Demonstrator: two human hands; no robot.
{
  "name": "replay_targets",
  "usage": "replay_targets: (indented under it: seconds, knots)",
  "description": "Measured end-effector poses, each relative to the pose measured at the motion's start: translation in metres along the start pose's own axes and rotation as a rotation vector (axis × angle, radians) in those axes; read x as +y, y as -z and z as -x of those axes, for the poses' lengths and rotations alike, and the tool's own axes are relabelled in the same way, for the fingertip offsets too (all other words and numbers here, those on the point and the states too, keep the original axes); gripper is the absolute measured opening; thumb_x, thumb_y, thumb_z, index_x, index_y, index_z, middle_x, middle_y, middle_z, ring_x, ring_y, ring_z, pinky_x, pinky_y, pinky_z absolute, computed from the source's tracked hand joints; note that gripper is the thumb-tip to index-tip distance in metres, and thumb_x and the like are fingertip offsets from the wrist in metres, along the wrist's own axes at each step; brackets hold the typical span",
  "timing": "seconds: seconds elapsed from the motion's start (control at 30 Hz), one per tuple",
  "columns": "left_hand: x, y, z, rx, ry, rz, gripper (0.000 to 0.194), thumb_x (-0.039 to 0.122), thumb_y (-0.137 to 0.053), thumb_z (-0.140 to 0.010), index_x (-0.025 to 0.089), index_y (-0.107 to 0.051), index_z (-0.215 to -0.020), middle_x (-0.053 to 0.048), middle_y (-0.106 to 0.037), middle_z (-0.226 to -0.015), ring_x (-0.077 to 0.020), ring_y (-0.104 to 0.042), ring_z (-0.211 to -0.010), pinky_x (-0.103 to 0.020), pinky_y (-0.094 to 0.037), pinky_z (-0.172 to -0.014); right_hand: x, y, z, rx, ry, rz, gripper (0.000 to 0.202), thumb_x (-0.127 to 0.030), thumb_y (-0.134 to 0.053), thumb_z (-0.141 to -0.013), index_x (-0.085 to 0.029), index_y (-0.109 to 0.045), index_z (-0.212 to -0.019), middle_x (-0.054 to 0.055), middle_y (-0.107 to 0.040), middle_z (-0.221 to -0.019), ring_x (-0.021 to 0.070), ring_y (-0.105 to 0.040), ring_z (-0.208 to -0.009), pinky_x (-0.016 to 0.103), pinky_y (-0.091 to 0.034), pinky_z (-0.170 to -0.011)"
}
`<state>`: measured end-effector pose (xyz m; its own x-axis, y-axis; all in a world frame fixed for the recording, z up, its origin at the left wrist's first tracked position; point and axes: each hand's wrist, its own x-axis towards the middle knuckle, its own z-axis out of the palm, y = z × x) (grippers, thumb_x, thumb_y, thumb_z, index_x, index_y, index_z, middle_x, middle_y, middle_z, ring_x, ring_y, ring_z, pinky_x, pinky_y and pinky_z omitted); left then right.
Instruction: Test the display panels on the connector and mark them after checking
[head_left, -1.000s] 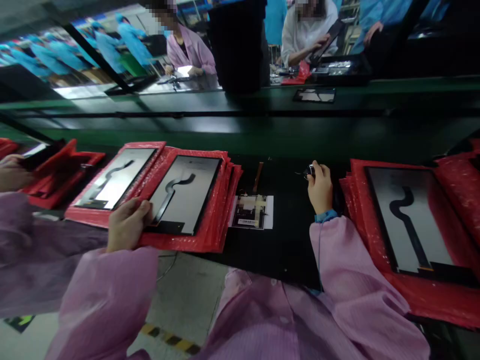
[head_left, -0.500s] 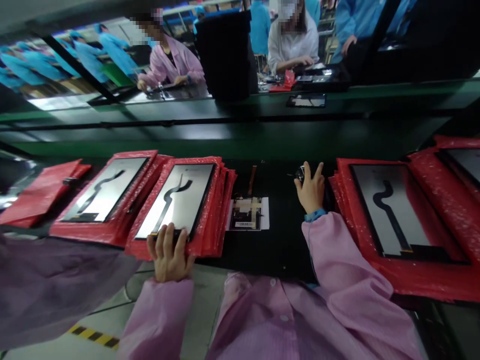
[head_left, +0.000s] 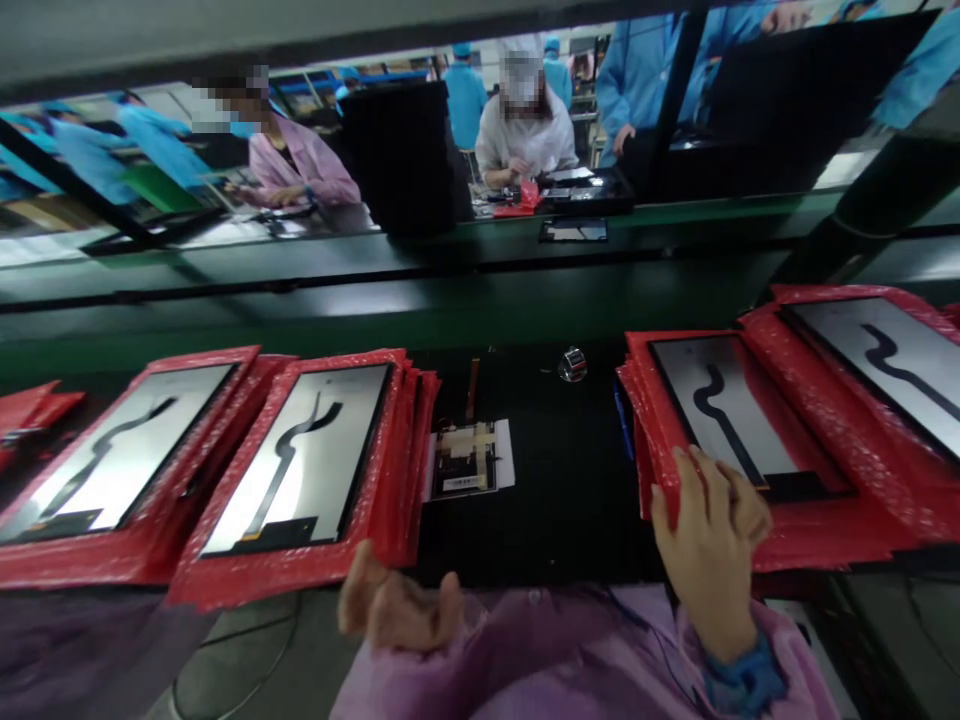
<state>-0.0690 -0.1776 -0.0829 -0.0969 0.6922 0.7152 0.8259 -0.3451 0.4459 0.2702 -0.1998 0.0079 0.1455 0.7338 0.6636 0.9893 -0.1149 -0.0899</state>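
Note:
My right hand (head_left: 709, 530) reaches over the front edge of a display panel (head_left: 739, 400) with a black flex cable, on the right-hand stack of red bubble-wrap sleeves (head_left: 645, 350). Its fingers are spread and hold nothing; whether they touch the panel I cannot tell. My left hand (head_left: 401, 605) is low in front of the bench, palm up, with fingers loosely bent, apart and empty. Just beyond it, another display panel (head_left: 352, 425) lies on a second stack of red bubble-wrap sleeves (head_left: 397, 450).
Between the stacks sit a taped circuit assembly (head_left: 469, 458) and a small shiny metal object (head_left: 572, 364). More panels on red sleeves lie far left (head_left: 142, 420) and far right (head_left: 885, 340). A purple sleeve (head_left: 90, 650) is at lower left. People work behind the green ledge (head_left: 480, 270).
My right hand has left the shiny metal object and moved to the right-hand panel. My left hand has come off the left panel's front edge and turned palm up. The view has shifted.

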Motion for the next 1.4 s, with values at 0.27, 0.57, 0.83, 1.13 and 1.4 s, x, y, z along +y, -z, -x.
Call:
replay_targets:
  seconds: [0.27,0.57,0.83,1.13,1.4]
  knots:
    - [0.156,-0.058,-0.030,-0.689,0.623,1.267,0.031,0.034,-0.064,-0.094,0.020,-0.064,-0.122,-0.013,-0.064,-0.127,-0.0270,-0.064,-0.119,-0.045,-0.049,-0.105,0.044,0.016,0.007,0.139,-0.086,-0.190,0.012,-0.027,-0.060,-0.096,-0.018,-0.066,-0.092,0.007,-0.072,-0.095,0.0240,-0.060,-0.095,0.043,-0.046,-0.090]
    - [0.209,-0.071,-0.063,-1.156,1.250,1.550,0.052,0.044,-0.092,-0.063,0.014,-0.068,-0.097,-0.003,-0.070,-0.080,-0.0130,-0.064,-0.068,-0.024,-0.051,-0.065,-0.023,0.031,0.039,0.112,0.416,-0.429,0.027,-0.011,-0.049,-0.098,-0.020,-0.073,-0.090,0.000,-0.076,-0.091,0.0148,-0.060,-0.099,0.033,-0.046,-0.103]
    - [0.128,-0.053,-0.069,-1.087,1.354,1.296,0.055,0.025,-0.095,-0.054,0.010,-0.069,-0.100,-0.009,-0.076,-0.084,-0.0233,-0.074,-0.076,-0.034,-0.059,-0.074,-0.035,0.029,0.027,0.000,0.368,-0.710,0.020,-0.019,-0.052,-0.093,-0.017,-0.068,-0.105,0.007,-0.074,-0.100,0.0204,-0.062,-0.104,0.038,-0.057,-0.092]
    - [0.104,-0.065,-0.063,-0.933,1.255,1.032,0.061,0.025,-0.087,-0.057,0.013,-0.060,-0.111,-0.008,-0.076,-0.092,-0.0274,-0.075,-0.087,-0.040,-0.061,-0.081,-0.030,-0.055,-0.039,-0.507,-0.142,-0.183,0.039,-0.011,-0.043,-0.092,-0.005,-0.060,-0.127,0.025,-0.062,-0.125,0.0323,-0.061,-0.115,0.045,-0.052,-0.098]
    - [0.107,-0.069,-0.045,-0.522,0.310,0.273,0.052,0.027,-0.069,-0.086,0.020,-0.054,-0.135,-0.016,-0.055,-0.137,-0.0335,-0.049,-0.136,-0.056,-0.041,-0.114,-0.023,-0.075,-0.063,-0.537,-0.306,-0.187,0.045,-0.006,-0.043,-0.083,-0.001,-0.058,-0.125,0.029,-0.063,-0.118,0.0347,-0.065,-0.107,0.044,-0.053,-0.088]
